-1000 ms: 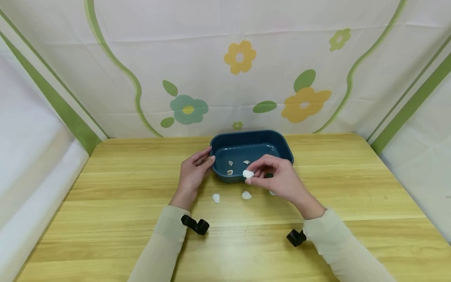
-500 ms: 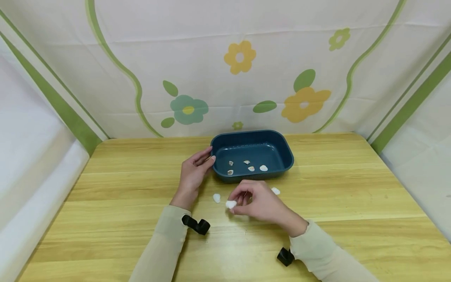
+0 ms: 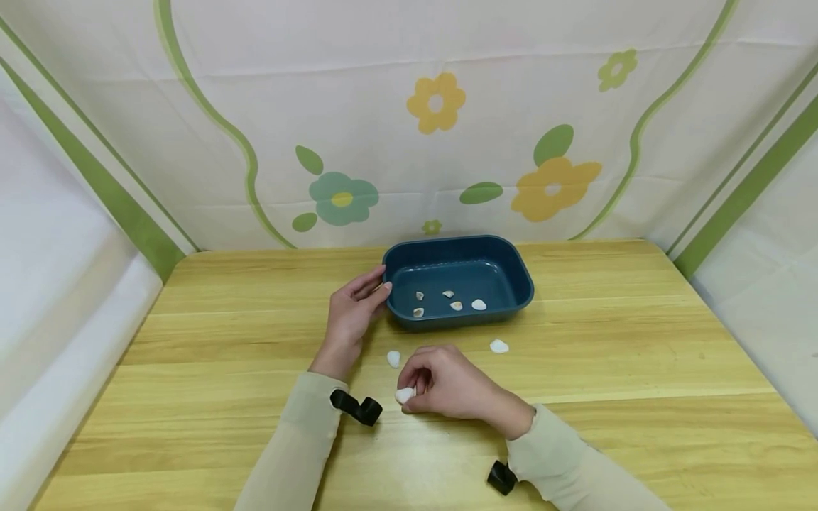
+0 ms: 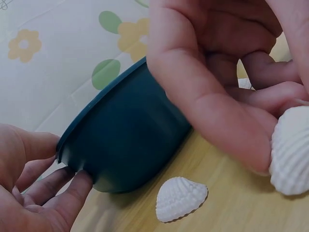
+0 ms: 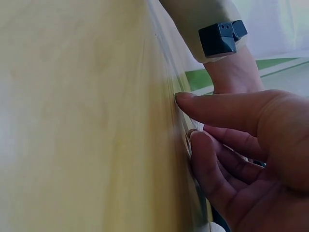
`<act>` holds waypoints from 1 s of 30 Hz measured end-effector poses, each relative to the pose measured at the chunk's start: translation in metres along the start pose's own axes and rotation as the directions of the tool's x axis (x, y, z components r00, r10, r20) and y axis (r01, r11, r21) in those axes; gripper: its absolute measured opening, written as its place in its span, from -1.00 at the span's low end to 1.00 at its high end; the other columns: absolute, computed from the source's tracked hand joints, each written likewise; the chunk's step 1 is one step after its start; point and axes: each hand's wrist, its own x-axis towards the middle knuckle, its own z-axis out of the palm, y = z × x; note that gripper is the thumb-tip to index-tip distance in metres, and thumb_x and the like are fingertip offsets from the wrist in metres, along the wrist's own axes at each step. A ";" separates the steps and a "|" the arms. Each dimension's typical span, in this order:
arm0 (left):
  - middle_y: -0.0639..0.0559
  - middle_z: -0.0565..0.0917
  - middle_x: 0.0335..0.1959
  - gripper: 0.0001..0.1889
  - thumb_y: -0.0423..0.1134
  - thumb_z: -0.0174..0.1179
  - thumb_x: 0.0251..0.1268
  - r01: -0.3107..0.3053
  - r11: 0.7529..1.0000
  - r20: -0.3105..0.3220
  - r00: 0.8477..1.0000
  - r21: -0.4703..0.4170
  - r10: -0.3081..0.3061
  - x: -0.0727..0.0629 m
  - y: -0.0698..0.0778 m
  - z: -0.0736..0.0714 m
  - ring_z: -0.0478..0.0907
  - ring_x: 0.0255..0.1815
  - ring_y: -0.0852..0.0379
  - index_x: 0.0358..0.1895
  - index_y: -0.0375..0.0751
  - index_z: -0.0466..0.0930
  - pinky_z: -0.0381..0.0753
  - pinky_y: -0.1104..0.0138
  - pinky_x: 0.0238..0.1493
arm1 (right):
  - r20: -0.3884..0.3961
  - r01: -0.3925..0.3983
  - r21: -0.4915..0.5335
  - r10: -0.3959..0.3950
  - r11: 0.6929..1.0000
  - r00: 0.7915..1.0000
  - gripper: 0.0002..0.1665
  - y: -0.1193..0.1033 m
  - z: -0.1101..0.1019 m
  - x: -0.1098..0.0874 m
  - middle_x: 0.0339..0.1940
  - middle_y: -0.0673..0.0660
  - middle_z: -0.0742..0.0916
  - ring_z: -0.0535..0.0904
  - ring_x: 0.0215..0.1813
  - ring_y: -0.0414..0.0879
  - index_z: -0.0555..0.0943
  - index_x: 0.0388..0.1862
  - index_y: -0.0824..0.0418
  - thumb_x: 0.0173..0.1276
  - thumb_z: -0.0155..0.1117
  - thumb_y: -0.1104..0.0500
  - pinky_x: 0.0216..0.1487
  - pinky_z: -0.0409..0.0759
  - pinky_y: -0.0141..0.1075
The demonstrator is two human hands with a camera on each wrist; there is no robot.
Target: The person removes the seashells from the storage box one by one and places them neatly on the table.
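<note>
My left hand (image 3: 348, 321) holds the left end of a dark blue plastic basin (image 3: 460, 321); in the left wrist view its fingertips meet the rim and outer wall. Several small shells, among them a white seashell (image 3: 478, 304), lie on the basin floor. Low over the table in front of the basin, my right hand (image 3: 447, 383) pinches a ribbed white seashell (image 3: 405, 395) between thumb and fingers. That seashell (image 4: 292, 152) is large in the left wrist view. In the right wrist view the right hand (image 5: 251, 154) mostly hides it.
On the wooden table (image 3: 607, 397), one white seashell (image 3: 393, 359) lies between the hands and another white seashell (image 3: 499, 346) lies right of them. A flower-printed cloth (image 3: 434, 163) hangs behind the table. Each wrist carries a black camera (image 3: 501, 477).
My right hand has moved from above the basin's front edge toward me and to the left, lowering the seashell near the table. The left hand and basin stay in place.
</note>
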 end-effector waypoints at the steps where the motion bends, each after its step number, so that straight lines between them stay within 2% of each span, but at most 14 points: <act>1: -0.04 0.71 0.39 -0.57 -0.26 0.38 0.52 -0.001 1.000 0.000 1.000 -0.002 0.001 0.000 0.000 0.000 0.70 0.32 0.08 0.39 0.00 0.70 0.76 0.25 0.27 | 0.000 0.003 -0.003 -0.003 1.000 1.000 -0.76 0.000 0.001 0.001 -0.33 -0.07 0.78 0.59 -0.37 -0.42 0.81 -0.27 0.07 0.14 0.75 0.24 -0.29 0.69 -0.46; 4: -0.04 0.71 0.40 -0.57 -0.26 0.38 0.52 -0.001 1.000 0.000 1.000 -0.003 0.001 -0.001 -0.001 0.000 0.70 0.32 0.07 0.39 0.01 0.70 0.75 0.21 0.31 | -0.006 0.007 -0.004 -0.007 1.000 1.000 -0.76 0.000 0.002 0.001 -0.33 -0.08 0.78 0.58 -0.38 -0.41 0.81 -0.28 0.07 0.14 0.75 0.23 -0.30 0.68 -0.46; 11: -0.03 0.70 0.40 -0.57 -0.25 0.38 0.52 0.004 1.000 0.003 1.000 -0.008 -0.004 -0.002 0.000 0.000 0.69 0.33 0.09 0.40 0.00 0.70 0.76 0.28 0.28 | -0.020 -0.003 0.003 0.003 1.000 1.000 -0.75 -0.001 0.005 0.002 -0.35 -0.08 0.78 0.55 -0.42 -0.40 0.81 -0.28 0.05 0.13 0.77 0.20 -0.36 0.65 -0.46; 19: -0.06 0.69 0.42 -0.55 -0.24 0.37 0.53 -0.004 1.000 0.018 1.000 -0.011 0.004 -0.001 0.001 0.002 0.69 0.34 0.05 0.42 -0.03 0.67 0.69 0.09 0.42 | -0.034 -0.045 0.006 0.046 0.999 0.998 -0.73 0.000 0.004 0.000 -0.32 -0.11 0.79 0.56 -0.44 -0.38 0.81 -0.26 0.01 0.13 0.78 0.16 -0.36 0.63 -0.45; 30: -0.02 0.68 0.43 -0.56 -0.23 0.36 0.54 0.013 1.000 0.022 1.000 -0.011 -0.013 -0.001 0.001 -0.002 0.65 0.39 0.05 0.42 0.00 0.68 0.66 0.07 0.46 | -0.032 -0.049 0.005 0.049 0.999 0.998 -0.71 0.001 0.004 0.001 -0.31 -0.13 0.79 0.57 -0.43 -0.38 0.81 -0.24 -0.01 0.12 0.78 0.14 -0.36 0.63 -0.44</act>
